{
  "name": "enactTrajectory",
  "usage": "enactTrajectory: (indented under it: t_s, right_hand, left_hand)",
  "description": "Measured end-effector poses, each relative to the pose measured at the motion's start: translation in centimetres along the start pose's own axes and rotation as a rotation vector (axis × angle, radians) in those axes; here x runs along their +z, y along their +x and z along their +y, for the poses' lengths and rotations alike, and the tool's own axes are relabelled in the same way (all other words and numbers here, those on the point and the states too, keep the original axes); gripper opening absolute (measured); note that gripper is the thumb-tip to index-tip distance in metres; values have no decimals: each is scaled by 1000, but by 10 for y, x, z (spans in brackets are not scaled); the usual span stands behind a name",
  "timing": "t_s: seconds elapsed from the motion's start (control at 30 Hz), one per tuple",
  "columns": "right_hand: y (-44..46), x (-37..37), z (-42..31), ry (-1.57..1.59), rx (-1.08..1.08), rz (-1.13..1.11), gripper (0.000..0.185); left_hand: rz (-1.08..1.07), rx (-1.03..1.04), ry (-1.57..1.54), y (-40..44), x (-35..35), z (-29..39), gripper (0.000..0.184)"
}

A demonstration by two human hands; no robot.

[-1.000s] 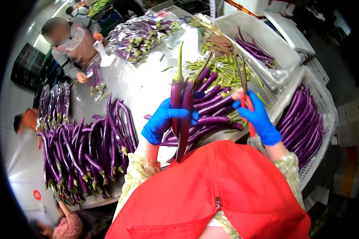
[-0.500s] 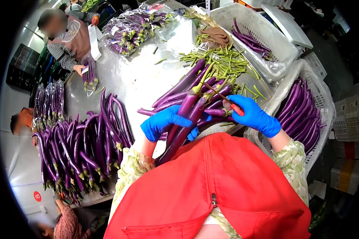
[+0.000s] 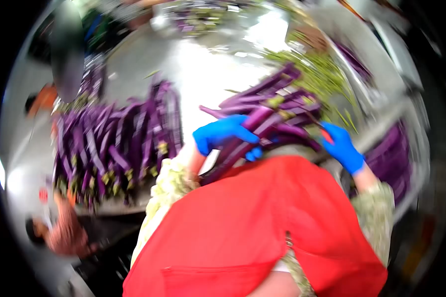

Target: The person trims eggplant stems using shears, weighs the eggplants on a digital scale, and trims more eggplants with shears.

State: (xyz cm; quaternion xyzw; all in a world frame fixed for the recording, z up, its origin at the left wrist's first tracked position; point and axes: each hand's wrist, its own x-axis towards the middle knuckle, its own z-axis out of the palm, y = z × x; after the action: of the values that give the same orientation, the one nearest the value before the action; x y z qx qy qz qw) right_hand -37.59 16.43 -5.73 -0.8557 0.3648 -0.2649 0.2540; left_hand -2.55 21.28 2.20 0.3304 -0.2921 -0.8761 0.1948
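My left hand [image 3: 227, 134], in a blue glove, is wrapped round a couple of long purple eggplants [image 3: 258, 118]. Their green caps point up and away from me, and their lower ends reach toward the red apron [image 3: 262, 218]. In my right hand [image 3: 344, 149], also blue-gloved, is a small knife [image 3: 326, 137] by its red handle. Its blurred blade points up and left, near the eggplant caps but apparently apart from them. More loose eggplants [image 3: 238, 100] lie on the table just beyond my hands.
Cut green stems [image 3: 327, 74] are heaped beyond the eggplants. Rows of eggplants [image 3: 109, 143] cover the table's left side. Crates holding eggplants [image 3: 389, 153] stand at right. A person in a pinkish top [image 3: 69, 230] is at lower left; bagged eggplants [image 3: 198, 20] lie at the far side.
The view has swung and is blurred. My right hand has drawn the knife away from the held eggplants, to the right. The long green stems on their caps no longer show.
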Motion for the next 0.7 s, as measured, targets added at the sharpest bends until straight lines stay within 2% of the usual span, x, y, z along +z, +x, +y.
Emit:
enactTrajectory:
  t_s: [0.03, 0.1, 0.13, 0.17, 0.2, 0.23, 0.27, 0.3, 0.33, 0.37, 0.43, 0.5, 0.6, 0.63, 0.7]
  right_hand:
    - [5, -2, 16, -60, 51, -21, 46]
    - [-30, 5, 62, -30, 211, 68, 42]
    - [-31, 0, 76, 35, 246, 93, 43]
    - [-48, 11, 84, 362, 437, 221, 53]
    - [-58, 11, 111, 444, 516, 179, 56]
    - [-42, 6, 76, 452, 576, 158, 56]
    - [-23, -6, 40, 401, 708, -3, 55]
    - [-35, 8, 63, 270, 491, 136, 49]
    - [-24, 14, 55, 240, 413, 123, 47]
    - [-21, 26, 57, 237, 333, 116, 45]
    - [-4, 24, 35, 253, 323, -16, 41]
    - [9, 22, 21, 295, 343, -93, 36]
    - [18, 21, 5, 353, 375, -102, 33]
    - [20, 23, 5, 365, 364, -102, 32]
    - [22, 26, 4, 386, 343, -108, 32]
  left_hand:
    - [79, 23, 35, -13, -5, 6, 49]
    - [224, 313, 225, -38, 7, 3, 50]
    - [279, 494, 226, -57, 6, 10, 48]
    - [301, 656, 244, -79, 6, 10, 46]
    - [435, 796, 197, -106, 8, 18, 49]
    - [594, 922, 141, -136, 10, 28, 51]
    - [711, 1077, 39, -162, -5, 33, 50]
    - [703, 1283, -144, -187, -18, 42, 47]
    - [772, 1519, -160, -215, -26, 56, 41]
    - [953, 1629, -191, -238, -53, 61, 45]
    - [975, 1908, -118, -323, -94, 69, 39]
    - [1314, 1999, -68, -387, -96, 73, 26]
    - [1436, 2259, -342, -536, -173, 52, 27]
    - [1555, 2263, -427, -554, -174, 49, 27]
    - [1931, 2057, -602, -548, -148, 45, 35]
